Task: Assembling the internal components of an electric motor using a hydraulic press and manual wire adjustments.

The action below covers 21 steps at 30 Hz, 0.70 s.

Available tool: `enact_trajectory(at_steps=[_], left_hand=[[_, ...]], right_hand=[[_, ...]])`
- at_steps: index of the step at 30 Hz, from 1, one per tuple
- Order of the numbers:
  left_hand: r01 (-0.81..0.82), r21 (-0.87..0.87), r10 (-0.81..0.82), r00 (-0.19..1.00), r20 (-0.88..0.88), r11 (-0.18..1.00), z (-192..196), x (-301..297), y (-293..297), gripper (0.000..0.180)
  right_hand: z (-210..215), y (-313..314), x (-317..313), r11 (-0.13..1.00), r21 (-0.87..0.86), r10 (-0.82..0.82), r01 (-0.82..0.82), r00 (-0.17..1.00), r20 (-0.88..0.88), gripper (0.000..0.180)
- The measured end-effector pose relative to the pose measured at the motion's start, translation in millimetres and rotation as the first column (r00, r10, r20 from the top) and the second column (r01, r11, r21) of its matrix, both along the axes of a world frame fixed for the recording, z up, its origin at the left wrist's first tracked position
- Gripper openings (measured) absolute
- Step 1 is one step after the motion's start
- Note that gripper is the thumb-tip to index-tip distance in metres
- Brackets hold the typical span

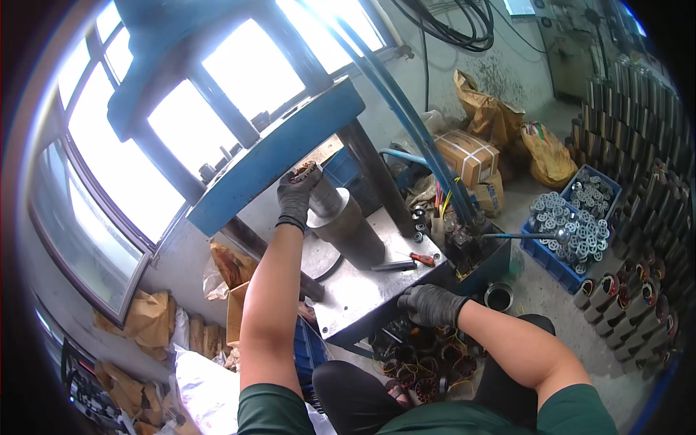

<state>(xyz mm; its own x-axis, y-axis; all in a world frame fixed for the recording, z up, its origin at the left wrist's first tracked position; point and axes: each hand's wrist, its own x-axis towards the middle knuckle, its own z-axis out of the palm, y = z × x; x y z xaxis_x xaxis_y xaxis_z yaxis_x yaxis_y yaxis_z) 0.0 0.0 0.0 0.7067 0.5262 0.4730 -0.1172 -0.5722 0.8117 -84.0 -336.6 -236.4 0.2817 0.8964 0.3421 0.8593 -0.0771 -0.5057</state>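
Observation:
My left hand (293, 201), in a dark grey glove, is raised under the blue press beam. Its fingers close around the top of a motor stator (306, 174) with copper windings, which sits on a metal cylinder (328, 201). That cylinder stands on a wider steel cylinder (354, 233) on the metal press table (348, 293). My right hand (431, 306), gloved too, is at the table's front right edge with its fingers curled; whatever they grip is hidden. Just beyond it on the table lie a red-handled screwdriver (422, 259) and a dark metal rod (394, 266).
A blue press beam (279, 152) spans overhead between steel columns. Several wound stators (424, 366) stand on the floor by my feet. To the right are blue crates (554, 254) of silvery round parts and stacked cylinders (616, 319). A cardboard box (466, 156) sits behind.

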Motion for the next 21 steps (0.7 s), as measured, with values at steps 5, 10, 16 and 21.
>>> enact_trajectory(at_steps=[5, 10, 16, 21], left_hand=[[-0.079, 0.094, 0.081, 0.996, -0.020, 0.992, -9, 6, 23, 0.072], [-0.020, 0.140, 0.024, 0.999, -0.026, 0.990, -18, 13, 12, 0.067], [0.019, 0.272, -0.034, 0.998, 0.051, 0.962, -29, 14, 77, 0.091], [0.110, -0.190, -0.116, 0.993, -0.022, 0.976, -38, -35, 10, 0.111]], right_hand=[[0, -1, 1, 0.997, -0.079, -0.017, 0.020, 0.999, 0.033, 0.030], [-6, -4, 0, 0.994, -0.101, -0.031, 0.032, 1.000, 0.003, 0.029], [11, -5, -10, 0.982, -0.191, -0.003, 0.004, 1.000, 0.008, 0.033], [9, -33, 3, 0.969, -0.247, -0.043, 0.033, 0.999, -0.033, 0.030]])
